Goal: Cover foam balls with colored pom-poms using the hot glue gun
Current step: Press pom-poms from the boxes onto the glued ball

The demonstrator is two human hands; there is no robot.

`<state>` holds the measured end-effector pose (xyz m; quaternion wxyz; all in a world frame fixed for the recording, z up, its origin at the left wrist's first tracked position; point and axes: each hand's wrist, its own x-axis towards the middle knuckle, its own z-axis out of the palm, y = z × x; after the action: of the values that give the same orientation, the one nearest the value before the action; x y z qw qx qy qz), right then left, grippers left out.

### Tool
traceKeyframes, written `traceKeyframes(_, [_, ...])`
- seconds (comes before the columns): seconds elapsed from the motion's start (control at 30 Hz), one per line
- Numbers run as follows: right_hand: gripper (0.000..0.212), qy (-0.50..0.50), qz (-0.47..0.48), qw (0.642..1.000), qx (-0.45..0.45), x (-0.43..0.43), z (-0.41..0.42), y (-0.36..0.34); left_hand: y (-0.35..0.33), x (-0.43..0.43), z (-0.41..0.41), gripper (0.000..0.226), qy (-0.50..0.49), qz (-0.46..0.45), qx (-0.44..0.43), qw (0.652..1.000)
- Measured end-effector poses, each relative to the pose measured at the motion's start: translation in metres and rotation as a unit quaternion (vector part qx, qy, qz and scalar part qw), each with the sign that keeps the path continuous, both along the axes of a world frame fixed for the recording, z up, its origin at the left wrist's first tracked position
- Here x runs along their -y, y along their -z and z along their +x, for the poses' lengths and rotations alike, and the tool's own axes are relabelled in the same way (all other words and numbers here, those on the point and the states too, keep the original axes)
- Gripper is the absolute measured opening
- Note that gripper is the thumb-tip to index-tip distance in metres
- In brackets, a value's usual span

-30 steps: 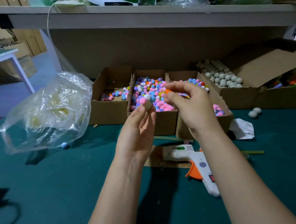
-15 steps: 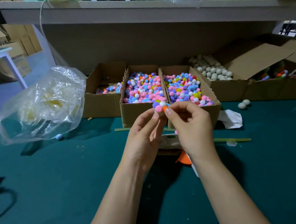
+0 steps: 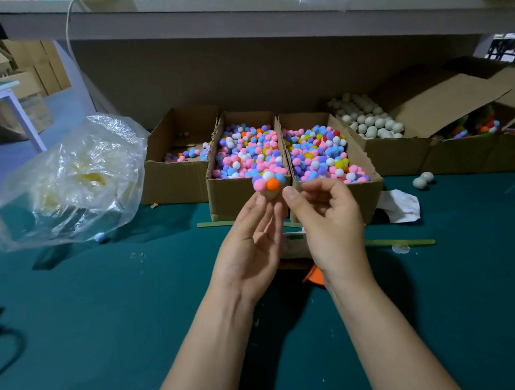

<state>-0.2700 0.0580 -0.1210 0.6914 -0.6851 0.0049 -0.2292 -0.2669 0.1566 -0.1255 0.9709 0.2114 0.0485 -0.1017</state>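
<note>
Holding foam ball [image 3: 268,195], pom-poms [image 3: 269,181] upward

Pink, white, blue and orange pom-poms [image 3: 268,181] dot the pale foam ball [image 3: 268,194], brown cardboard boxes [image 3: 240,197] brim with mixed pastel colours, and the table [image 3: 101,313] is dark teal.

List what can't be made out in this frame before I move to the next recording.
All in the head view:
The glue gun is mostly behind the left hand and right hand; only a pale part shows.
The foam ball has its underside covered by the left hand's fingers.
The right hand's curled fingers hide whether it holds anything.
The plastic bag shows its contents only as a blur behind crumpled film.
</note>
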Motion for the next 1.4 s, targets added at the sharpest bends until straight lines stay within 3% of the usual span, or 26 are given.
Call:
traceKeyframes(0.1, [0.023, -0.038, -0.034, 0.998, -0.048, -0.001, 0.000, 0.001, 0.000, -0.001, 0.000, 0.058, 0.016, -0.021, -0.020, 0.999])
traceKeyframes(0.17, [0.030, -0.067, -0.040, 0.995, -0.069, -0.002, -0.001, 0.000, 0.001, -0.001, -0.001, 0.058, 0.022, -0.012, -0.022, 0.999])
traceKeyframes(0.27, [0.038, -0.068, -0.054, 0.993, -0.082, -0.002, -0.001, 0.000, 0.004, -0.001, 0.000, 0.043, 0.034, 0.009, -0.005, 0.999])
traceKeyframes(0.37, [0.031, -0.047, -0.066, 0.995, -0.065, 0.000, -0.001, 0.000, 0.007, 0.000, 0.001, 0.023, 0.033, 0.073, 0.037, 0.996])
traceKeyframes(0.57, [0.020, -0.022, -0.124, 0.991, -0.043, 0.002, 0.001, 0.005, 0.008, -0.005, 0.003, 0.017, -0.049, 0.222, 0.082, 0.970])
traceKeyframes(0.7, [0.024, -0.033, -0.129, 0.991, -0.034, 0.002, 0.002, 0.005, 0.008, -0.005, 0.002, 0.014, -0.109, 0.322, 0.088, 0.936])
traceKeyframes(0.77, [0.023, -0.032, -0.128, 0.991, -0.027, 0.002, 0.002, 0.005, 0.009, -0.005, 0.002, 0.016, -0.140, 0.395, 0.106, 0.902])
traceKeyframes(0.9, [0.008, -0.035, -0.125, 0.991, -0.030, 0.000, 0.002, 0.005, 0.008, -0.004, 0.001, 0.019, -0.178, 0.485, 0.123, 0.847])
traceKeyframes(0.97, [0.007, -0.041, -0.074, 0.995, -0.052, 0.000, 0.002, 0.005, 0.007, -0.003, 0.002, 0.032, -0.174, 0.481, 0.094, 0.854])
traceKeyframes(1.03, [0.008, -0.044, -0.008, 0.996, -0.077, 0.002, 0.004, 0.003, 0.005, -0.002, 0.003, 0.046, -0.153, 0.439, 0.038, 0.885])
traceKeyframes(1.13, [0.012, -0.056, 0.046, 0.993, -0.098, 0.005, 0.004, 0.001, 0.003, -0.004, 0.006, 0.037, -0.137, 0.379, -0.003, 0.915])
traceKeyframes(1.4, [0.013, -0.064, 0.029, 0.990, -0.119, 0.011, 0.004, -0.002, 0.007, -0.015, 0.006, 0.037, -0.160, 0.381, 0.000, 0.911])
